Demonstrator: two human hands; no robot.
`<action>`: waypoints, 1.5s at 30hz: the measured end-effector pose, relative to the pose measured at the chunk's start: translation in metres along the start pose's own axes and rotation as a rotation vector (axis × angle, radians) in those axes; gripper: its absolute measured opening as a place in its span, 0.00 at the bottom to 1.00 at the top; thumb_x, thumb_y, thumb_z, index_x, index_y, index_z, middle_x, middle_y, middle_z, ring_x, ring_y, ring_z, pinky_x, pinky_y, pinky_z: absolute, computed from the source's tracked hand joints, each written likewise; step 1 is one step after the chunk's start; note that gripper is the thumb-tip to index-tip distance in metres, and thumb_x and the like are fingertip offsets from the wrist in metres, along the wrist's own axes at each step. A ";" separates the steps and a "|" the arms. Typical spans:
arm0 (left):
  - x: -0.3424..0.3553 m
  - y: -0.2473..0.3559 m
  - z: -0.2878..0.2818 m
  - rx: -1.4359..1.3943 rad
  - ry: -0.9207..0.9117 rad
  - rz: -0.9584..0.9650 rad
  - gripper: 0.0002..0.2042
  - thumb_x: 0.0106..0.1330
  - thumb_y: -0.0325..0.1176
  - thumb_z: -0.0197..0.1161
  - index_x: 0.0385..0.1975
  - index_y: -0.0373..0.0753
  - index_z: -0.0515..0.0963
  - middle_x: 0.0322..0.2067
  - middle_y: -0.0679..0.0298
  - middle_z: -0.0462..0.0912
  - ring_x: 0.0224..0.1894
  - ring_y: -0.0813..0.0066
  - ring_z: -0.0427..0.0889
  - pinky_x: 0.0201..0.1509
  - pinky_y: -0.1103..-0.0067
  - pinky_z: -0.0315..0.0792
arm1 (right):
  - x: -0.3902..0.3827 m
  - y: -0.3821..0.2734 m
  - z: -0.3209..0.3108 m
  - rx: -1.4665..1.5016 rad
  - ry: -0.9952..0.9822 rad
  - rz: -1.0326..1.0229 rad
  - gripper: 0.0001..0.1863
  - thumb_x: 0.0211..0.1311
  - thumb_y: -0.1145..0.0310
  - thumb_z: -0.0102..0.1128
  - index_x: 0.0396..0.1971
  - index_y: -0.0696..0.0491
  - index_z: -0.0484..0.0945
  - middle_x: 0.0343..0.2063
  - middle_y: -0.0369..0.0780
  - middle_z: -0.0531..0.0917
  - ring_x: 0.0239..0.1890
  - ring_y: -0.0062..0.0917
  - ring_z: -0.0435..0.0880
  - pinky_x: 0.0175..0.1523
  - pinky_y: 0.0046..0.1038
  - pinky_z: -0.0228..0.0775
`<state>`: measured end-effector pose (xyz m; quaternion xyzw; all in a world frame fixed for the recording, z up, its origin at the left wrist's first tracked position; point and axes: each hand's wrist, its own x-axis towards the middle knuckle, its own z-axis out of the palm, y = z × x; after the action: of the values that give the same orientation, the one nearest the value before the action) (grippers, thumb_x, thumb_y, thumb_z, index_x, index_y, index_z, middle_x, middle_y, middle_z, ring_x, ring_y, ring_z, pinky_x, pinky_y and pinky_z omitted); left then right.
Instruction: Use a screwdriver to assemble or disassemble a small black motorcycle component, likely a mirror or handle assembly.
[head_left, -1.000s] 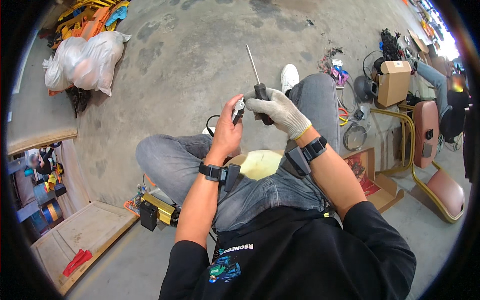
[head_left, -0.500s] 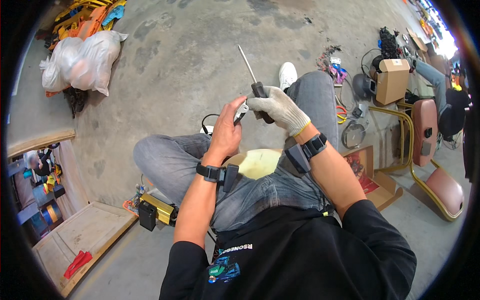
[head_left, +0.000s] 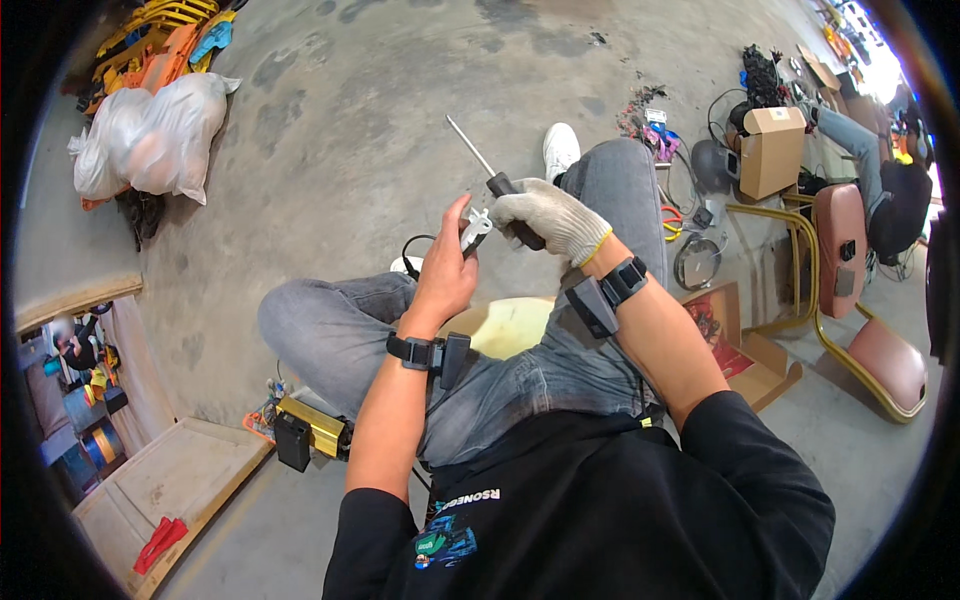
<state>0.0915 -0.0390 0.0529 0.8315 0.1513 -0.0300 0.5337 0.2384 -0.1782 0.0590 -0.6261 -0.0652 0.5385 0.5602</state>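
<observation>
My left hand (head_left: 446, 278) is bare and closed around a small white piece with a dark underside (head_left: 475, 233). A black cable (head_left: 410, 245) loops out beside this hand. My right hand (head_left: 562, 222), in a pale knitted work glove, grips a screwdriver (head_left: 502, 186) by its dark handle. The metal shaft points up and to the left, away from the white piece. The gloved fingertips are right beside the white piece; I cannot tell whether they touch it. Both hands are above my lap, over a pale yellow round surface (head_left: 508, 328) between my legs.
At my left are a gold and black box-shaped device (head_left: 318, 424) and a wooden panel (head_left: 180, 475) with a red cloth. White bags (head_left: 155, 140) lie far left. On the right stand a pink-padded chair (head_left: 838, 255), cardboard boxes (head_left: 772, 155), cables and red-handled pliers (head_left: 672, 222). Another person's leg shows far right.
The screwdriver has tilted further left, its tip lower. My left fingers have opened somewhat away from the white piece, showing more of it. The whole view has shifted slightly.
</observation>
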 end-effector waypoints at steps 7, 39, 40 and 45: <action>0.009 -0.015 0.002 -0.200 0.237 -0.038 0.28 0.63 0.19 0.54 0.64 0.42 0.60 0.40 0.56 0.79 0.41 0.66 0.81 0.51 0.74 0.72 | -0.008 0.002 0.001 -0.043 -0.062 0.030 0.12 0.50 0.62 0.62 0.20 0.55 0.75 0.16 0.35 0.74 0.15 0.18 0.70 0.21 0.23 0.62; 0.002 -0.057 -0.041 -1.408 -0.029 -0.356 0.23 0.73 0.44 0.39 0.57 0.35 0.69 0.46 0.48 0.81 0.49 0.52 0.81 0.54 0.60 0.77 | 0.104 0.097 -0.072 -0.145 0.390 -0.084 0.13 0.54 0.64 0.63 0.21 0.60 0.78 0.16 0.39 0.77 0.17 0.26 0.76 0.24 0.28 0.67; 0.002 -0.055 -0.042 -1.444 -0.042 -0.335 0.23 0.73 0.44 0.38 0.61 0.37 0.67 0.46 0.48 0.81 0.50 0.51 0.81 0.54 0.59 0.77 | 0.102 0.094 -0.072 -0.106 0.387 -0.101 0.13 0.55 0.64 0.63 0.24 0.61 0.79 0.18 0.39 0.78 0.18 0.25 0.77 0.25 0.28 0.70; -0.002 -0.061 -0.049 -1.463 -0.061 -0.285 0.24 0.74 0.44 0.39 0.64 0.40 0.65 0.47 0.48 0.80 0.51 0.51 0.80 0.55 0.58 0.76 | 0.076 0.051 -0.048 0.170 0.417 -0.035 0.12 0.59 0.64 0.62 0.31 0.59 0.79 0.24 0.39 0.79 0.21 0.22 0.77 0.28 0.25 0.74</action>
<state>0.0668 0.0276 0.0203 0.2349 0.2240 -0.0137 0.9457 0.2791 -0.1754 -0.0358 -0.6732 0.0868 0.3912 0.6215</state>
